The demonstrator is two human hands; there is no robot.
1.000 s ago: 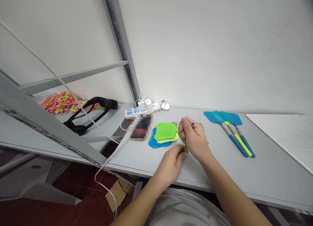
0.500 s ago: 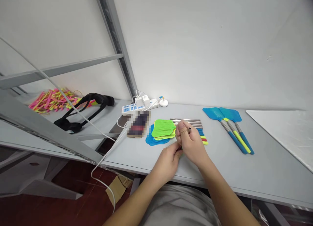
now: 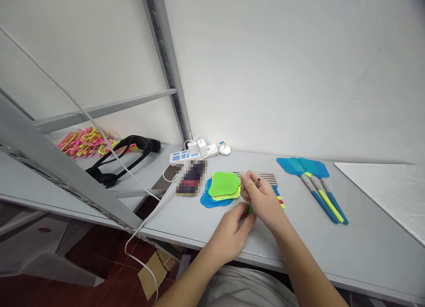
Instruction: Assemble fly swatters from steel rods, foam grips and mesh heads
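Both of my hands are over the front of the table, one above the other. Between the fingers of my left hand (image 3: 230,234) is the lower end of a green handle (image 3: 250,208). Just above it, my right hand (image 3: 262,200) is closed around a thin metal rod (image 3: 258,181), whose dark tip pokes out over the fingers. Whether rod and handle are one piece is hidden by my fingers. Left of my hands lies a stack of perforated fly swatter heads, a green one (image 3: 225,184) on top, yellow and blue (image 3: 212,202) below. Metal rods (image 3: 265,177) with coloured handles lie behind my right hand.
To the right lie three fly swatters (image 3: 318,189) with blue and yellow parts. A white sheet (image 3: 381,187) covers the far right. A power strip (image 3: 194,154), a blurred-out item (image 3: 191,178), a black headset (image 3: 122,158) and a grey shelf post (image 3: 166,54) stand to the left.
My hands have drawn slightly apart, and the green handle now shows between them. The whole view has shifted a little, with the table appearing lower.
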